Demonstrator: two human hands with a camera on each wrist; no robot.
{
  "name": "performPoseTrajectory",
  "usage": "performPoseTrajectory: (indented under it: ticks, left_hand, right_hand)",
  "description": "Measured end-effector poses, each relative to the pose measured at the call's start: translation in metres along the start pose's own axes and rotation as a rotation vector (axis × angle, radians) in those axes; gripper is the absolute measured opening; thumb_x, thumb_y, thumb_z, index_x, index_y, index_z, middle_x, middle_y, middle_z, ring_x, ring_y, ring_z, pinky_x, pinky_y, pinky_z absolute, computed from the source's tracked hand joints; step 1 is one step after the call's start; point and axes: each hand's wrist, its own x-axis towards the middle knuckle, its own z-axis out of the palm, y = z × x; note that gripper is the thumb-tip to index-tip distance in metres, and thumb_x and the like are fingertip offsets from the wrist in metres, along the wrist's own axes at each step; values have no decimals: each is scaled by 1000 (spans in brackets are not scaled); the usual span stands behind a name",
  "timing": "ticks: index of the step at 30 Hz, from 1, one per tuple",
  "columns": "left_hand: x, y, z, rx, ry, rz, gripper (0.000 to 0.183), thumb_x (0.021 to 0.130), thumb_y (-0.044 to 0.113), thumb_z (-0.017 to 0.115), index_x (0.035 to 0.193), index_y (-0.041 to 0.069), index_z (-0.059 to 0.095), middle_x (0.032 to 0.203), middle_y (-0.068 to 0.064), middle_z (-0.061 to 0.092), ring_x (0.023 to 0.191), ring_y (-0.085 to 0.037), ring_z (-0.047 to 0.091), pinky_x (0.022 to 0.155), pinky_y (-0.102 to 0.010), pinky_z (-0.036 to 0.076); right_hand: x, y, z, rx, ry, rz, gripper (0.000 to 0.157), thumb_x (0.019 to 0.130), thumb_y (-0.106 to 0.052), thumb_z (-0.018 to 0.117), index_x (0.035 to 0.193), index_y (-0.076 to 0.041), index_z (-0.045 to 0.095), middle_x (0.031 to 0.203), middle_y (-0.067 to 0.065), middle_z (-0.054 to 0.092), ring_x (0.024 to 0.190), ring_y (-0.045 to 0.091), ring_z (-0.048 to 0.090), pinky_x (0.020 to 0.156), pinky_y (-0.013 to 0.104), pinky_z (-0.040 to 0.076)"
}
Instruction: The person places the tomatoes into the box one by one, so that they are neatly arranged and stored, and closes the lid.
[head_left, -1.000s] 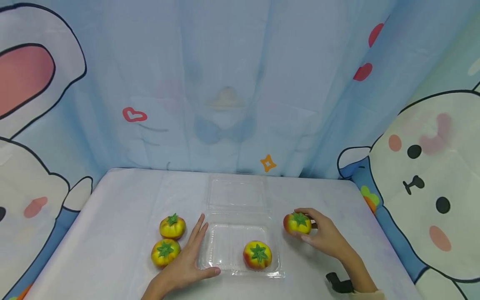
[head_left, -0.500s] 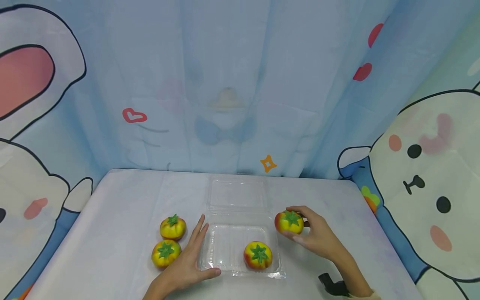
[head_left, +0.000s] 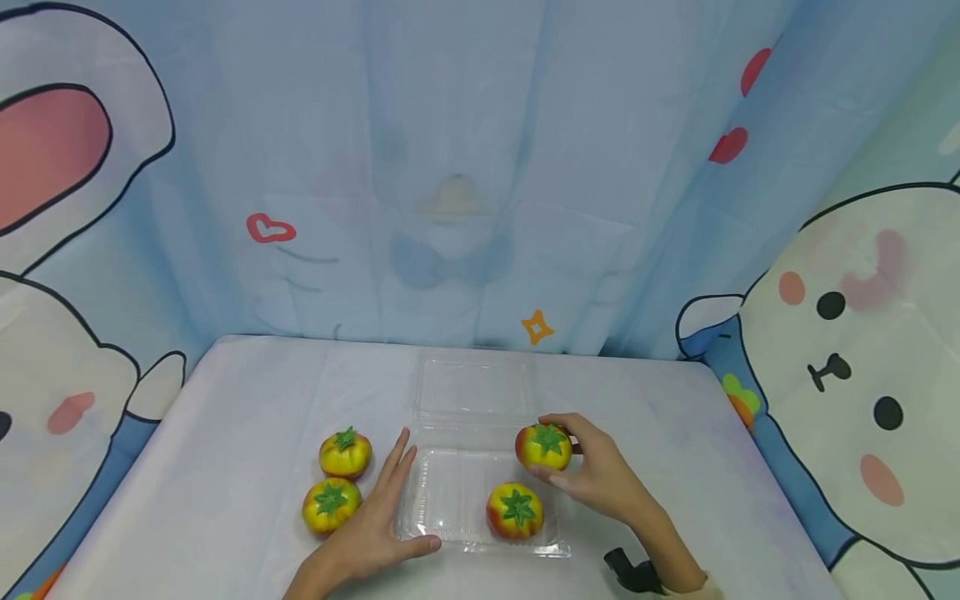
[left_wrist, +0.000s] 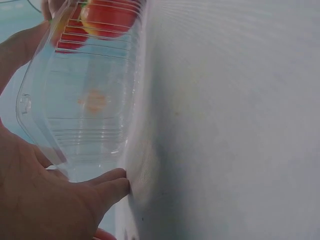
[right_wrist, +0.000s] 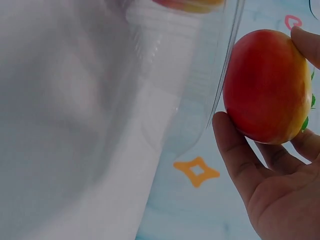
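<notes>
The round fruit (head_left: 537, 452) is up in the air, over the back right part of the clear box (head_left: 450, 508). The right hand (head_left: 603, 479) holds it by its sides, with the thumb on the near side and fingers round the far side. Its green leaf (head_left: 550, 437) shows on top. The fruit looks shiny, so it may be a bit slippery. I think it is light, but I can't tell if it is hard or squishy. Its fat round sides look like the best place to hold it.

The box looks thin and bendy, and could slide or dent if pushed. Its lid (head_left: 474, 387) lies flipped back at the far side. One more fruit, the boxed fruit (head_left: 515, 511), sits inside on the right. The left hand (head_left: 375, 529) is spread wide by the box's left side, fingers straight, holding nothing.

Left of that hand are the back fruit (head_left: 345, 454) and the front fruit (head_left: 331, 507), close together. The table (head_left: 240, 450) has a pale cloth, a little wrinkly. Behind it hangs a blue curtain (head_left: 450, 108) with cartoon animals.
</notes>
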Motion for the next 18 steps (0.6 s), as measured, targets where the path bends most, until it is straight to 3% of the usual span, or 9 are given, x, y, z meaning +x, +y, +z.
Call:
performPoseTrajectory:
  ticks: [11, 18]
  left_hand:
    - [-1, -1, 0, 14, 6, -6, 122, 84, 54, 85, 172, 13, 10, 181, 3, -15, 167, -40, 8, 123, -71, 35]
    - [-1, -2, 0, 13, 9, 4, 122, 84, 53, 85, 172, 14, 9, 181, 4, -14, 168, -39, 7, 124, -70, 33]
  right_hand:
    - [7, -13, 19, 62, -28, 5, 67, 82, -29, 93, 139, -12, 62, 135, 1, 69, 112, 16, 66, 102, 44, 62]
    - [9, -14, 25, 59, -39, 15, 67, 82, -29, 92, 139, -14, 61, 133, -1, 67, 106, 11, 64, 99, 34, 61]
